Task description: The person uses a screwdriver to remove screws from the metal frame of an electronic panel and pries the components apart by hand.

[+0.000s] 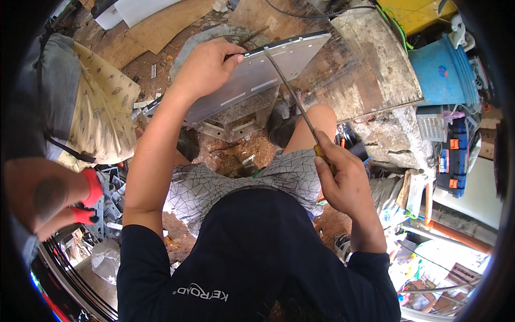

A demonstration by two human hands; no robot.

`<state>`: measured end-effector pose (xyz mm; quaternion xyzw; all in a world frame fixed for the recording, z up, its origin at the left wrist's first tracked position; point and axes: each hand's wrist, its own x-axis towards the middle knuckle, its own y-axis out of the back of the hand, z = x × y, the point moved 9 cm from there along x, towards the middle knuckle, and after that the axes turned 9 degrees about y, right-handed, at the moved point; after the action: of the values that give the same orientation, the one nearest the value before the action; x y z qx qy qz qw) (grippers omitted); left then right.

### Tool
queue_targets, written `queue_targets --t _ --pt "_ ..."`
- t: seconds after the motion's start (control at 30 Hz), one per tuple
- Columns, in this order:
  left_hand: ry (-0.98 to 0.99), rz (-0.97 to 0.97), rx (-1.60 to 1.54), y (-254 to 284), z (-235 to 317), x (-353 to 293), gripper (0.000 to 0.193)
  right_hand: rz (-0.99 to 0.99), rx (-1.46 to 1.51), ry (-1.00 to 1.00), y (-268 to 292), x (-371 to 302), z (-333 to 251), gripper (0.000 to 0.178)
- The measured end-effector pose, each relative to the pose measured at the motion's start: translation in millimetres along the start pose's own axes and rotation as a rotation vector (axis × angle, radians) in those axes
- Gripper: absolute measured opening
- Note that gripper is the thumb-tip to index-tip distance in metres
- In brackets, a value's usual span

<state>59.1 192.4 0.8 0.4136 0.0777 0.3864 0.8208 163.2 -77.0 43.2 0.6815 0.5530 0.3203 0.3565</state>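
Note:
A flat, thin grey metal panel (pixel 257 70) with a black edge, like the back of a screen, stands tilted before my knees. My left hand (pixel 206 67) grips its upper black edge, thumb on the near side. In my right hand (pixel 343 174) is a long screwdriver (pixel 292 94) with a yellowish handle, held near my right thigh. Its long metal shaft reaches up and left, and the tip meets the panel's upper edge to the right of my left hand. Below the panel shows a worn metal stand (pixel 230 130).
At the left, another person's hand in a red glove (pixel 92 188) is near grey metal parts. A blue bucket (pixel 440 72) and a dark blue toolbox (pixel 455 158) stand at the right. Worn wooden boards (pixel 370 70) lie beyond my right knee. Scraps litter the brown ground.

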Motion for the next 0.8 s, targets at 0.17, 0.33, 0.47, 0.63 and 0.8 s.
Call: queue_targets --t 0.17,0.33,0.47,0.63,0.8 --pt "-0.009 -0.02 0.043 -2.5 0.2 -0.9 0.026 0.037 -0.041 0.069 4.6 -0.2 -2.8 0.051" --pt "-0.019 -0.016 0.018 -2.8 -1.2 -2.4 0.026 0.062 0.089 0.097 -4.2 2.6 16.2 0.053" --pt "-0.031 -0.022 0.034 -3.6 -2.1 -0.2 0.025 0.021 0.118 0.114 -5.2 10.0 42.4 0.052" --pt "-0.043 -0.028 0.023 -3.8 -0.6 -0.2 0.024 -0.052 0.187 0.082 -3.9 14.9 66.2 0.049" --pt "-0.053 -0.017 0.054 -4.3 1.7 -2.4 0.024 -0.115 0.089 0.059 14.0 25.7 43.8 0.05"
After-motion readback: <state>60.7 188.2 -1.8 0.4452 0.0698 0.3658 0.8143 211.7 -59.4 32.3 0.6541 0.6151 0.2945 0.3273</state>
